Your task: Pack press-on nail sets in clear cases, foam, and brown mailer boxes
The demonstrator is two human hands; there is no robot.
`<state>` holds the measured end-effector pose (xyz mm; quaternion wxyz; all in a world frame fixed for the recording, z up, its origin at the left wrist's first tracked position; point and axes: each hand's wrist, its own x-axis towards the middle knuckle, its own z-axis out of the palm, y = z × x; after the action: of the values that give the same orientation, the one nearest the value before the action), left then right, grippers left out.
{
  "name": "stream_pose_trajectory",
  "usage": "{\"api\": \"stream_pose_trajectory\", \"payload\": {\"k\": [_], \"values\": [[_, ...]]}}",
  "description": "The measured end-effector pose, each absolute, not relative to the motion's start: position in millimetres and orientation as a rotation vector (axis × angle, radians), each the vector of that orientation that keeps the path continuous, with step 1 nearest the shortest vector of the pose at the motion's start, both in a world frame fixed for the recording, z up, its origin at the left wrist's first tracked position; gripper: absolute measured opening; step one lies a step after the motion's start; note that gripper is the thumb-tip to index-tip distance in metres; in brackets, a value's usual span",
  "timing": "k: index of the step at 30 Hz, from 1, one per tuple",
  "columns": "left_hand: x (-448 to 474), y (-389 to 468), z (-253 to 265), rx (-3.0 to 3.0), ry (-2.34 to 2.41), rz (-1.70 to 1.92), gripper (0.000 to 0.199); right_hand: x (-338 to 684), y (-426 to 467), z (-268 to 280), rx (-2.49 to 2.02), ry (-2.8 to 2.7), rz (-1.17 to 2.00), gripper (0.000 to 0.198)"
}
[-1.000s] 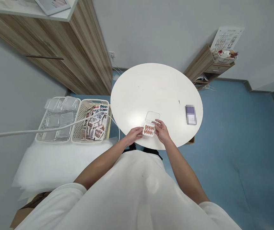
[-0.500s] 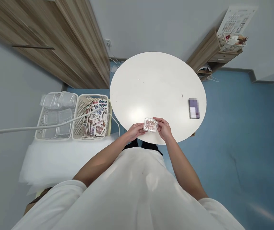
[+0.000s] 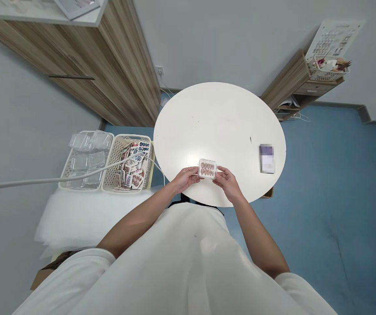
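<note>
Two hands, left hand and right hand, each have their grip closed on an end of one case, over the desk towards six o'clock. Two baskets stand near nine; one blurred purple item lies between three and four. The desk is white, oval; the floor blue. Inside the clear case, reddish nail-shaped pieces form two rows.
</note>
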<state>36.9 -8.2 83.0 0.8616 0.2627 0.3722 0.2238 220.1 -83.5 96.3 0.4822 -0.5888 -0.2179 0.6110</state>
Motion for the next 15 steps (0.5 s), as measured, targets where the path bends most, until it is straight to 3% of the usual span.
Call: {"api": "stream_pose_trajectory", "payload": {"k": [8,15], "values": [[68.6,-21.4,92.6,0.922,0.947,0.483,0.048,233.9,-73.9,96.0,-1.442,-0.466,1.327,0.041],[82.6,-26.7,82.9,1.038,1.085,0.497,0.039,242.7,-80.2,88.1,-1.452,-0.484,1.338,0.035]]}}
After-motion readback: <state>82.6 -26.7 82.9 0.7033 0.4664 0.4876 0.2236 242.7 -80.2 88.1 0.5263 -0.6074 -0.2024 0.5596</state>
